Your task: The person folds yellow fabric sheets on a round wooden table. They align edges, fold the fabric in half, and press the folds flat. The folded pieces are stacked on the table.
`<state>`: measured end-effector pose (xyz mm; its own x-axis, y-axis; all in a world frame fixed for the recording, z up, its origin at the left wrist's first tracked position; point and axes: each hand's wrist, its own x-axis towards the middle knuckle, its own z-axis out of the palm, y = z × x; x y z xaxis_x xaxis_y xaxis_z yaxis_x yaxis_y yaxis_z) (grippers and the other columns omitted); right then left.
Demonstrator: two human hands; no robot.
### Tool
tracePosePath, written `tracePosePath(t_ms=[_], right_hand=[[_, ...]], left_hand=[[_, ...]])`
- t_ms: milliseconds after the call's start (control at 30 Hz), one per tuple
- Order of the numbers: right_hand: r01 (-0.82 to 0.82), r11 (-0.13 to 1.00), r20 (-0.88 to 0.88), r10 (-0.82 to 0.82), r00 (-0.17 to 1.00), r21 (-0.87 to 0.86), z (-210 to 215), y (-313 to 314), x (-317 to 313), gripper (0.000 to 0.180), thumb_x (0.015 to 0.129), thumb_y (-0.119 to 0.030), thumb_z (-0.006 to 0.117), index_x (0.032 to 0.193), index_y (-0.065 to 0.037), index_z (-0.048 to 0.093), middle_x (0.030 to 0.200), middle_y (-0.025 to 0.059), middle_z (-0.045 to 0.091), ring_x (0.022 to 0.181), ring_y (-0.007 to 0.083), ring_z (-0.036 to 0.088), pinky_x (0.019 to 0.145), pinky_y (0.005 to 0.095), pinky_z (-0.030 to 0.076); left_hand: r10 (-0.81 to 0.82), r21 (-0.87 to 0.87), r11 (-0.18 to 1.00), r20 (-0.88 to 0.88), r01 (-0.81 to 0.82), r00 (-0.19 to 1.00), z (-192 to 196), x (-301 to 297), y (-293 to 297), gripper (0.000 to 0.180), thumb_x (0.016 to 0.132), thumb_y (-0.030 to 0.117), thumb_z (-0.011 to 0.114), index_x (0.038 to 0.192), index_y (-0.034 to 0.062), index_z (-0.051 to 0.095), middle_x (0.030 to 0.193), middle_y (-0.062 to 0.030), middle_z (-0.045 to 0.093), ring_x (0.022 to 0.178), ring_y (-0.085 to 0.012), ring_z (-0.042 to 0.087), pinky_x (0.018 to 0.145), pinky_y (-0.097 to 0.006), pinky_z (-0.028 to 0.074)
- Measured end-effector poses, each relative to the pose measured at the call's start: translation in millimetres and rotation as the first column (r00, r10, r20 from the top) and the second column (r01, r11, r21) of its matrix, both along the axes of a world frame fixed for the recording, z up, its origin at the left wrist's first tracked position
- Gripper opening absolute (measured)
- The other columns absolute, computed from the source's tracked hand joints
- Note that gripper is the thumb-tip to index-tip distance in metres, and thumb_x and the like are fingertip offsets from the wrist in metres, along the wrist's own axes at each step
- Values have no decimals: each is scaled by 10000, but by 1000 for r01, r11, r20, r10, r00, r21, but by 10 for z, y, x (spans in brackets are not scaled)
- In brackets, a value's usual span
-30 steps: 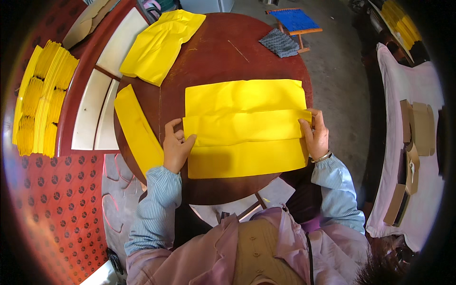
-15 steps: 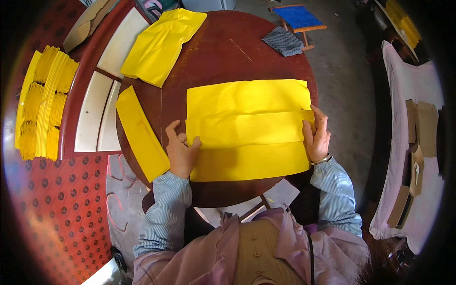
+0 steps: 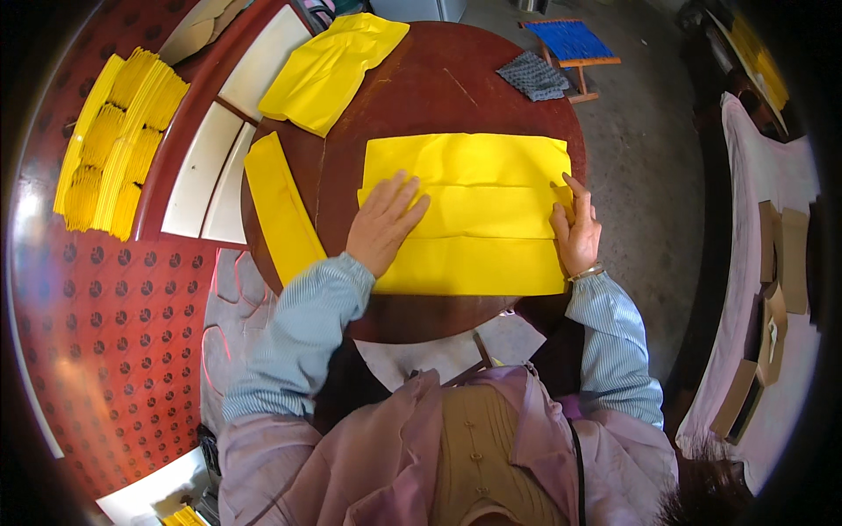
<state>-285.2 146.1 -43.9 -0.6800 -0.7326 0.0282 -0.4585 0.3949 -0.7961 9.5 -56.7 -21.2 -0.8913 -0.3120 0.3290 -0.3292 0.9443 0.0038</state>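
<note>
A yellow folded sheet point(image 3: 482, 215), cloth-like or papery, lies on the round dark red table point(image 3: 421, 83) in front of me. Two crosswise lines, a fold edge and a crease, run over it. My left hand point(image 3: 384, 223) lies flat across its left side, fingers stretched out and together. At the right edge is my right hand point(image 3: 577, 230), thumb and forefinger apart and touching the sheet; its other fingers are partly hidden. Left of the sheet lies a narrow folded yellow strip point(image 3: 282, 206). A crumpled yellow piece point(image 3: 333, 74) rests at the table's far left.
Several stacked yellow bundles point(image 3: 118, 145) sit at the left on a red patterned surface point(image 3: 123, 351). A grey textured cloth point(image 3: 532, 76) lies at the table's far right edge, by a blue folding stool point(image 3: 572, 40). Open cardboard boxes point(image 3: 772, 324) stand on a pale pink cloth point(image 3: 732, 210) at right.
My left hand has moved from the sheet's left edge onto its top and flattened. My right hand stays at the right edge. The whole view has shifted slightly.
</note>
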Motion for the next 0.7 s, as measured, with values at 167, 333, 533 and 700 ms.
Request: tracePosePath(t_ms=[167,333,533,700], right_hand=[[4,999,76,-2,997,-33,7,13,-7,477,1085,-248,565,1548,-234,451,1409,282,630,1225,423,676,1118,483,527],[-25,997,27,27,999,-70,-24,-6,-42,471,1085,-259,566,1537,-217,443,1446,255,625,1268,411,650,1135,439,513],[91,996,-521,-64,851,26,330,96,155,510,979,-243,700,1460,-168,547,1415,146,658,1244,331,617,1125,516,410],[-333,943,-725,222,653,-12,79,-399,1076,468,1022,-248,627,1482,-170,594,1584,77,543,1497,270,468,1254,549,258]], left_hand=[[123,618,760,168,-201,978,8,-34,9,466,1055,98,530,1519,78,507,1650,-228,412,1534,-383,392,1278,-491,310],[354,542,769,79,-338,932,-232,-352,341,639,1096,379,524,1618,44,370,1717,-215,302,1603,-367,261,1318,-493,198],[421,267,867,58,-421,905,-418,-429,518,800,1069,541,510,1673,72,274,1750,-206,221,1627,-369,190,1316,-520,148],[452,254,854,67,-454,889,-419,-477,553,857,1041,590,535,1678,80,273,1743,-219,233,1631,-373,168,1314,-554,99]])
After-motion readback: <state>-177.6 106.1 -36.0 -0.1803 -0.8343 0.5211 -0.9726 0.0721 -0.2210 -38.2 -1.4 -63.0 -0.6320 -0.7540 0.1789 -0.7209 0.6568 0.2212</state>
